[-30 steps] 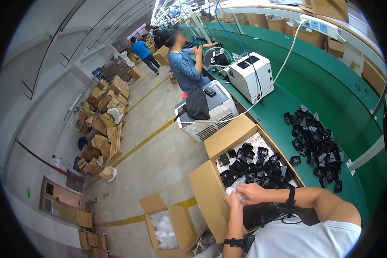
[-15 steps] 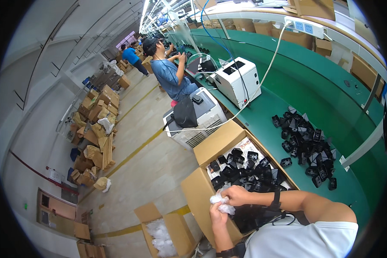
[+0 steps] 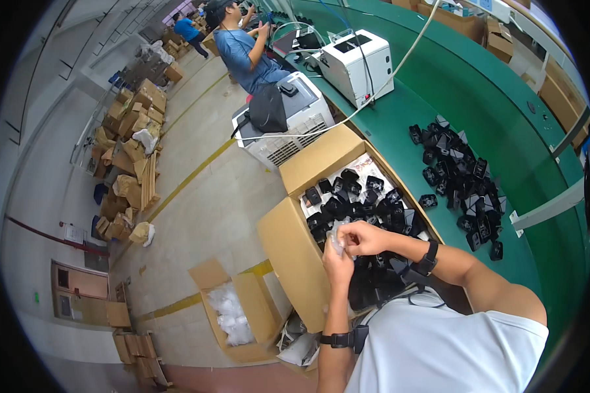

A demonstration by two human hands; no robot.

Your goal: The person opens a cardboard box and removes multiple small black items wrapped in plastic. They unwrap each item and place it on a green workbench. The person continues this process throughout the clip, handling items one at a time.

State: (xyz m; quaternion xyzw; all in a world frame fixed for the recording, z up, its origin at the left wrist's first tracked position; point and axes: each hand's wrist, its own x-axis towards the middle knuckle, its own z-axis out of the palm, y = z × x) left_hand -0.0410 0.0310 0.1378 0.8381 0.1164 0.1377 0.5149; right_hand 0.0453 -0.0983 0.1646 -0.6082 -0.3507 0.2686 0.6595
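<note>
My left hand (image 3: 337, 263) and my right hand (image 3: 368, 238) meet over the near-left part of an open cardboard box (image 3: 288, 236). Between their fingertips is a crumpled, translucent plastic bag (image 3: 337, 232). My left hand has its fingers wrapped round the bag, and my right thumb and fingers pinch it from the right side. Whether anything lies inside the bag I cannot make out. Below my hands the box holds a heap of small black plastic casings (image 3: 354, 208), some with shiny faces. My forearms hide part of that heap.
More black casings (image 3: 462, 183) are piled on the green workbench (image 3: 406, 118). Beyond the box stand a white machine (image 3: 357, 65) and a grey-white cooler unit (image 3: 301, 114) with a black bag (image 3: 267, 110). A smaller carton (image 3: 265, 308) holds clear plastic bags. A co-worker (image 3: 242, 52) sits farther along.
The view has tilted down, so the scene sits higher. The plastic between my hands, a wide white bunch before, now shows as a narrower strip above my left fingers.
</note>
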